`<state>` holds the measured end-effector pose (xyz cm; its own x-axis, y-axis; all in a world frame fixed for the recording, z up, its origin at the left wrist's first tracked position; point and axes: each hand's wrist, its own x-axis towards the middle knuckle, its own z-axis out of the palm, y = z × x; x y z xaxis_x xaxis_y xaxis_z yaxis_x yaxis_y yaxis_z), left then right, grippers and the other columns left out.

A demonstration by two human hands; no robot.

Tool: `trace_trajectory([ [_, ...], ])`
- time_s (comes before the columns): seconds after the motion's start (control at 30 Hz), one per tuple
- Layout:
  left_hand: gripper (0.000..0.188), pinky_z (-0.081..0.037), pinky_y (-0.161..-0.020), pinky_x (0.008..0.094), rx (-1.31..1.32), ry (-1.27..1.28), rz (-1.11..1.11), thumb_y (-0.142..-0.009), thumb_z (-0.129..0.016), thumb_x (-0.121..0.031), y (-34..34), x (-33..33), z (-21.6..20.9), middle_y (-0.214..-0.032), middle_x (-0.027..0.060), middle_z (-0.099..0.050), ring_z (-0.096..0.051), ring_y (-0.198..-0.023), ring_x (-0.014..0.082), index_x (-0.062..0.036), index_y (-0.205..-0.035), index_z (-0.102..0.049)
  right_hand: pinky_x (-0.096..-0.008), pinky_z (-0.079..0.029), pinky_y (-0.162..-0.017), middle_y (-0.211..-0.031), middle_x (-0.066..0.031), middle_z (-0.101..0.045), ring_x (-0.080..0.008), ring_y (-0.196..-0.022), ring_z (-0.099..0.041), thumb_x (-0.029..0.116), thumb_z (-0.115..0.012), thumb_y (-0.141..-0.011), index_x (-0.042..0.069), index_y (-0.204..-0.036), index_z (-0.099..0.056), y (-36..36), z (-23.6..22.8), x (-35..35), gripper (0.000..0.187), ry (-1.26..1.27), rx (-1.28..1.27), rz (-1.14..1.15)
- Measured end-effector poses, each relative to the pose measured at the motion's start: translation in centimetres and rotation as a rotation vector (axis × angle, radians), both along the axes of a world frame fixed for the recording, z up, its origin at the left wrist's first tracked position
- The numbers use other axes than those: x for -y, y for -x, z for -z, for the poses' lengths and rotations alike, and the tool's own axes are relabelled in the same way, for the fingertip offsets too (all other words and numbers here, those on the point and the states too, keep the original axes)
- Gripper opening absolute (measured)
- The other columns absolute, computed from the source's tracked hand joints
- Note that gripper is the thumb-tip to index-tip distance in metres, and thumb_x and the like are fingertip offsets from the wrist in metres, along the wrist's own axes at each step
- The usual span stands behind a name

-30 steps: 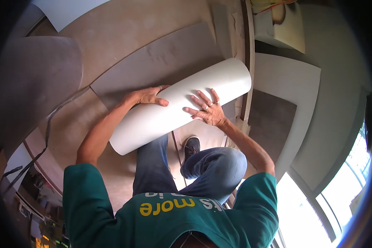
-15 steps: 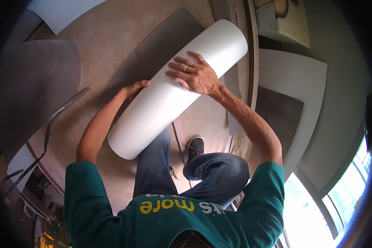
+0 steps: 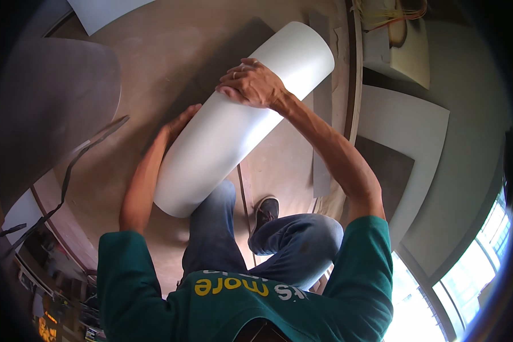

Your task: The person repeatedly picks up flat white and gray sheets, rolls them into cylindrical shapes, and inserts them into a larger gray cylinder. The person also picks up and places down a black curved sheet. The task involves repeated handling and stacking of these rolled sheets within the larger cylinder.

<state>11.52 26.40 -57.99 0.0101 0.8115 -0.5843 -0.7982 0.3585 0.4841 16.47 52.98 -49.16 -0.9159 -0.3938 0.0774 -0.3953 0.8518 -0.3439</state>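
Right hand (image 3: pixel 249 84): laid across the white roll (image 3: pixel 239 125), fingers curved over its upper left side, holding it.
Left hand (image 3: pixel 183 121): below and left of the right hand, against the roll's left flank; most of its fingers are hidden, so whether they grip cannot be told.
Roll: one, slanting between the two hands; far end up and to the right of the right hand, near end below the left hand, touching or close to the left knee (image 3: pixel 223 196).
Step in hand: seemingly steadying the roll from two sides at once.
Next move: probably calls for even pressure from both hands, so that the roll neither slips nor dents.
Dark cord (image 3: pixel 68 171): one, left of the left hand, well apart from it.
Curved dark panel (image 3: pixel 57 85): one, farther left of the left hand.
Shoe (image 3: pixel 266 211): one in sight, below the right hand.
Wooden rail (image 3: pixel 354 85): one, right of the right hand.
Sheets past the rail: two, a dark sheet (image 3: pixel 387 171) over a pale sheet (image 3: pixel 430 125), farther right of the right hand.
White sheet (image 3: pixel 105 12): one, far up and left of both hands.
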Motion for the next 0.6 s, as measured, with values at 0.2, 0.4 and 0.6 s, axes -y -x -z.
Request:
trace_trajectory([
  [0.2, 0.063, -0.041, -0.103, 0.0383, -1.059, 0.292, -0.141, -0.094, -0.048, -0.051, 0.9, 0.0, 1.1, -0.131, 0.0157, -0.057, -0.054, -0.121, 0.0266, -0.0049, -0.136, -0.053, -0.045, -0.043, -0.106, -0.104, 0.0029, -0.073, -0.0178, -0.107, -0.065, 0.038, -0.047, -0.1, 0.021, -0.101, -0.075, 1.5, 1.8, 0.3, 0.032, -0.018, 0.067, -0.005],
  [0.4, 0.086, -0.04, -0.106, 0.0475, -1.283, 0.551, -0.133, -0.085, -0.055, -0.067, 1.3, -1.2, 2.0, -0.131, 0.0278, -0.056, -0.052, -0.125, 0.0404, 0.0038, -0.135, -0.051, -0.0422, -0.044, -0.104, -0.095, -0.0058, -0.073, -0.0229, -0.096, -0.068, 0.038, -0.048, -0.098, 0.016, -0.097, -0.074, 2.5, 2.3, 0.7, 0.035, -0.003, 0.147, -0.002],
  [0.6, 0.098, -0.043, -0.102, 0.0418, -0.81, 0.418, 0.162, -0.075, -0.069, -0.064, 4.1, -3.7, -3.3, -0.136, 0.0252, -0.052, -0.053, -0.124, 0.0358, 0.0068, -0.138, -0.045, -0.0421, -0.044, -0.104, -0.096, -0.0055, -0.074, -0.0234, -0.098, -0.068, 0.037, -0.047, -0.099, 0.016, -0.099, -0.074, 3.2, 2.6, 0.7, 0.035, -0.067, 0.184, 0.006],
])
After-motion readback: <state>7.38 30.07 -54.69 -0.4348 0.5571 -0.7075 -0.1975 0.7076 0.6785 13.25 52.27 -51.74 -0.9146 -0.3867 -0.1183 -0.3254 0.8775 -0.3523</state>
